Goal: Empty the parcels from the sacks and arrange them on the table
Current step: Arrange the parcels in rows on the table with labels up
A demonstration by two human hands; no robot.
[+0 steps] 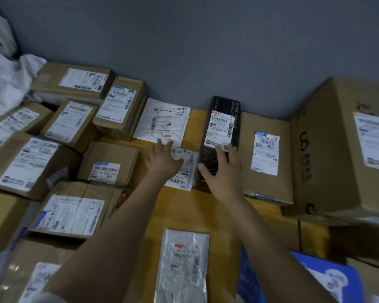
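Observation:
A long black box [224,112] with a white shipping label lies on the yellow table [197,213] by the grey wall. My right hand [222,169] rests on its near end, fingers spread, thumb along its left side. My left hand [163,159] lies flat with straight fingers on a small white labelled packet [185,171] just left of the black box. A white mailer bag [162,122] lies beyond my left hand. A silvery plastic parcel [183,265] sits near me between my forearms.
Several brown cardboard boxes [68,125] with labels crowd the left side. A flat brown box [266,154] and a large carton [346,147] stand to the right. A blue box [328,278] is at the lower right. White sacks [7,77] are heaped at the far left.

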